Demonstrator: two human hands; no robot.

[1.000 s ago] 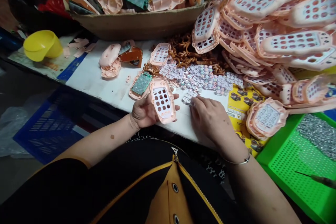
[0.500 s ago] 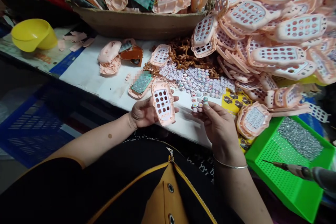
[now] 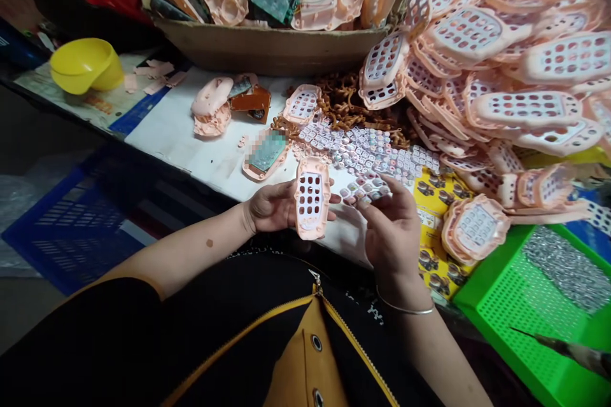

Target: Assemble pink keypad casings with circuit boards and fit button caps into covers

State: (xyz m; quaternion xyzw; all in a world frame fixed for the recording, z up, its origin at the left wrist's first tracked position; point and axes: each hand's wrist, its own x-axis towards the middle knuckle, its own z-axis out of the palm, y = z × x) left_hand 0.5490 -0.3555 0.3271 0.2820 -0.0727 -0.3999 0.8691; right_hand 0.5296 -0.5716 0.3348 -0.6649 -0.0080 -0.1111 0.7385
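My left hand (image 3: 271, 208) holds a pink toy phone shell (image 3: 310, 219) upright, its inner side and white grid of key holes facing me. The fingers wrap behind it, their tips showing at its right edge. To the right, my right hand (image 3: 394, 235) pinches a small set of pale keypad buttons (image 3: 366, 189) between thumb and fingers, apart from the shell. Behind the hands spreads a pile of similar loose buttons (image 3: 363, 149). Left of that pile lies a pink shell half with a green circuit board (image 3: 268, 154) in it.
A cardboard box (image 3: 277, 51) of shells and boards stands at the back. Many pink shells (image 3: 482, 35) are heaped on the right. A green basket (image 3: 487, 296) holds screws (image 3: 568, 267), with a screwdriver tip (image 3: 548, 340) over it. A yellow bowl (image 3: 88, 67) sits at left.
My right hand has come leftward, bringing the keypad buttons closer to the shell. The shell has turned more upright in my left hand. The whole view has shifted slightly.
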